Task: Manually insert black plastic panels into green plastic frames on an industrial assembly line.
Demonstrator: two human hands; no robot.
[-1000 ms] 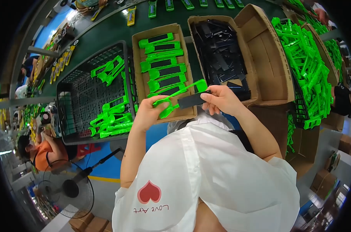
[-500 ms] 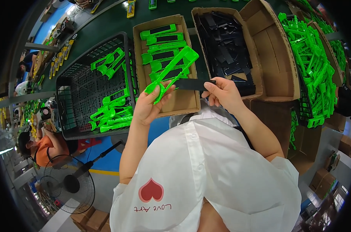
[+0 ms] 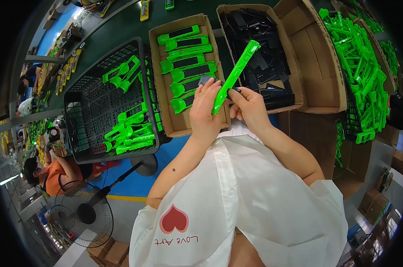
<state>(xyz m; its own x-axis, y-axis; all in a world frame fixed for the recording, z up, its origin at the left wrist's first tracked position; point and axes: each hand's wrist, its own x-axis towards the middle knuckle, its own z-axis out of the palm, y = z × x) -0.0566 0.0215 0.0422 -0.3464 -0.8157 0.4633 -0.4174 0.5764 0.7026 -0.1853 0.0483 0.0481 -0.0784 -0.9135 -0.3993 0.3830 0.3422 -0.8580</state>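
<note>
My left hand (image 3: pixel 206 109) grips a long green plastic handle (image 3: pixel 236 74) near its lower end, so the handle points up and to the right. My right hand (image 3: pixel 250 105) is closed on a thin black insert at the handle's base, touching the left hand. Both hands hover over the near edge of a cardboard box (image 3: pixel 166 111) that holds rows of green handles with black inserts (image 3: pixel 189 71). To its right stands a second cardboard box (image 3: pixel 294 95) filled with loose black inserts (image 3: pixel 260 62).
A black plastic crate (image 3: pixel 72 129) with several green handles sits at the left. A pile of green handles (image 3: pixel 360 75) fills a bin at the right. A floor fan (image 3: pixel 82 213) and a person in orange (image 3: pixel 54 173) are at the lower left.
The green handle has swung from lying low and tilted left to standing up toward the right, and both hands have come together at its base.
</note>
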